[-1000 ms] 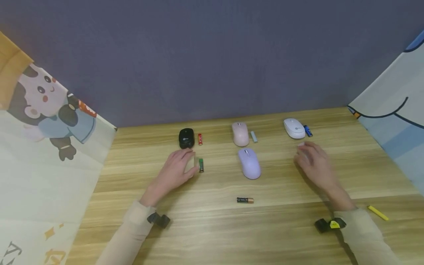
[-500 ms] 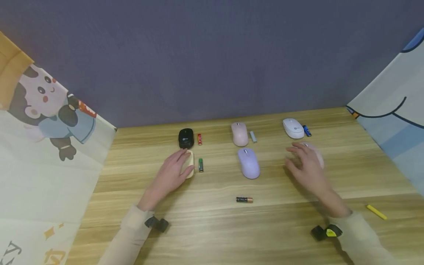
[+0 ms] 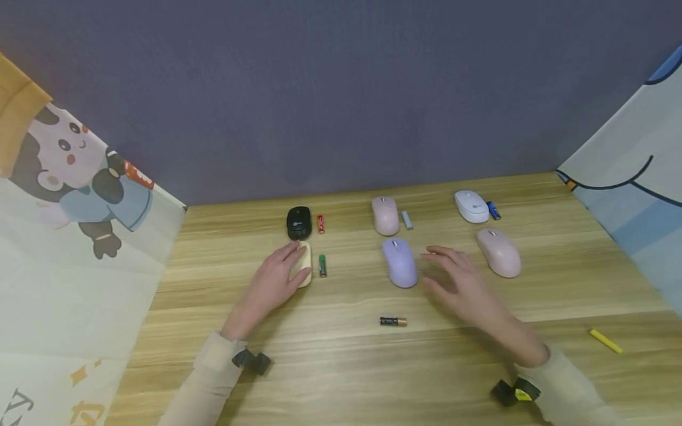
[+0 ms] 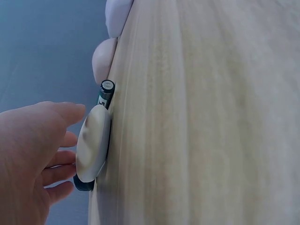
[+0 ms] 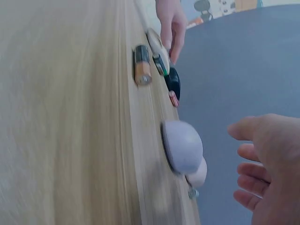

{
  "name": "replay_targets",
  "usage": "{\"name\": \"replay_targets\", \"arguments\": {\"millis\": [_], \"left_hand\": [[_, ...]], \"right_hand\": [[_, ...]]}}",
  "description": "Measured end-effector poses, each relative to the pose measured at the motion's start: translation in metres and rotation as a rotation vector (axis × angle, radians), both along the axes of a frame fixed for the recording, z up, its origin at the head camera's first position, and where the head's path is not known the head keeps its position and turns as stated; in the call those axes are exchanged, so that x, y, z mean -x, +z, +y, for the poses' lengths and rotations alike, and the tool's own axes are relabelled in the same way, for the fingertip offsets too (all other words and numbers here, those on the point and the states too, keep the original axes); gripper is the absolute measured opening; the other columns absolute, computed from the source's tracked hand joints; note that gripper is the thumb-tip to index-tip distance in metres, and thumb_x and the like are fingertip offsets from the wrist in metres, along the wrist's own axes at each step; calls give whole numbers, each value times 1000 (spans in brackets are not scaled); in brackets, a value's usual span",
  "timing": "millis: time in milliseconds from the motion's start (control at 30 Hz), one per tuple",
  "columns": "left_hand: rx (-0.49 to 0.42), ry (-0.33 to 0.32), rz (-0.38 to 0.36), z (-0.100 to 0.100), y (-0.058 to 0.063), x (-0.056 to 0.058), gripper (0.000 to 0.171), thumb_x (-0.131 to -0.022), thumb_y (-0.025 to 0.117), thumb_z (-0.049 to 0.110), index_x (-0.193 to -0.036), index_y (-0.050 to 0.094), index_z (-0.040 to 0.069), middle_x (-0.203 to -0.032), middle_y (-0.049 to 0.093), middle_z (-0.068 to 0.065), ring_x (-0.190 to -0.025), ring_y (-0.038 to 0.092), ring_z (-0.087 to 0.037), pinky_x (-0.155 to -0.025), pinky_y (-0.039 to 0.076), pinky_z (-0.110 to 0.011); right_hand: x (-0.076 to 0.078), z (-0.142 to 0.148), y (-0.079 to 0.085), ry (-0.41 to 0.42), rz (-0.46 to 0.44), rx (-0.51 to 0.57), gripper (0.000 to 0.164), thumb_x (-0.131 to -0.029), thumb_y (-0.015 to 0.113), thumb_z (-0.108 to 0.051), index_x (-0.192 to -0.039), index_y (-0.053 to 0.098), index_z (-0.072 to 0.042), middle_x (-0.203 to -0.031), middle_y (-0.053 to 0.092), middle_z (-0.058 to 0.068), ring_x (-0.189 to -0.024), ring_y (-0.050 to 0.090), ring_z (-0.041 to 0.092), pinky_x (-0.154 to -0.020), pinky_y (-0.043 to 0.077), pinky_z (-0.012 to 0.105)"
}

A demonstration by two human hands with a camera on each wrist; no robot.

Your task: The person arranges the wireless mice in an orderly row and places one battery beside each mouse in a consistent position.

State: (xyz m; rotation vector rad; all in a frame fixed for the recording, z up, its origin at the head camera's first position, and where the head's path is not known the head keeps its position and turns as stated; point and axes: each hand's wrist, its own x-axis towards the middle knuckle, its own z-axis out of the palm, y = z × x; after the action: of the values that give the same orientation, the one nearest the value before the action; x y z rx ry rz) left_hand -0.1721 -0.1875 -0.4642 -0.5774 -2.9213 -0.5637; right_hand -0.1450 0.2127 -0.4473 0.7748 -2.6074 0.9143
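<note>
In the head view my left hand [image 3: 275,278] is over the cream mouse [image 3: 305,269], covering its left part. The left wrist view shows its fingers loosely bent beside that mouse, the thumb apart from it. A green-topped battery [image 3: 322,265] lies just right of the cream mouse. My right hand [image 3: 462,288] hangs over the table with nothing in it, fingers spread and slightly bent. Its fingertips are to the right of the purple mouse [image 3: 401,264], with space between them in the right wrist view. A black battery with a copper end [image 3: 393,321] lies nearer the front.
Along the back of the wooden table [image 3: 341,373] are a black mouse [image 3: 299,223] beside a red battery [image 3: 321,223], a pink mouse [image 3: 385,216] by a pale battery [image 3: 407,220], and a white mouse [image 3: 471,206] by a blue battery [image 3: 494,210]. Another pink mouse [image 3: 499,253] and a yellow stick [image 3: 605,341] are at right.
My right hand has moved left, away from the right-hand pink mouse, which now shows whole, towards the purple mouse. The cream mouse has shifted slightly left under my left hand, and now lies flat.
</note>
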Motion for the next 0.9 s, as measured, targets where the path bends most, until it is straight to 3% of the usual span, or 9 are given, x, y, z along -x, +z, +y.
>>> {"name": "replay_targets", "arguments": {"millis": [167, 433, 600, 900], "left_hand": [[-12, 14, -16, -2, -2, 0, 60, -100, 68, 34, -146, 54, -3, -154, 47, -26, -141, 47, -43, -120, 37, -55], [-40, 30, -42, -3, -5, 1, 63, -100, 69, 34, -147, 52, -4, -156, 44, -27, -142, 46, -44, -120, 37, -54], [-46, 28, -59, -2, -4, 2, 62, -100, 69, 34, -147, 52, -3, -155, 45, -27, -142, 46, -44, -120, 37, -54], [1, 9, -58, -3, 0, 4, 63, -98, 71, 36, -144, 55, -4, -152, 49, -28, -138, 49, -46, -118, 39, -56]], "right_hand": [[-5, -10, -3, 82, 0, -38, 51, -86, 81, -5, -134, 63, -5, -142, 59, 13, -129, 54, 35, -105, 47, 60], [-15, -27, -7, 181, -109, -96, 50, -93, 78, -21, -138, 61, -7, -142, 60, 10, -129, 57, 32, -106, 52, 56], [-17, -36, -9, 222, -128, -142, 50, -92, 78, -23, -136, 63, -6, -139, 63, 8, -127, 59, 32, -106, 51, 57], [-19, -44, -15, 336, -138, -189, 43, -91, 79, -24, -130, 67, -10, -133, 65, 3, -125, 61, 26, -107, 52, 50]]}}
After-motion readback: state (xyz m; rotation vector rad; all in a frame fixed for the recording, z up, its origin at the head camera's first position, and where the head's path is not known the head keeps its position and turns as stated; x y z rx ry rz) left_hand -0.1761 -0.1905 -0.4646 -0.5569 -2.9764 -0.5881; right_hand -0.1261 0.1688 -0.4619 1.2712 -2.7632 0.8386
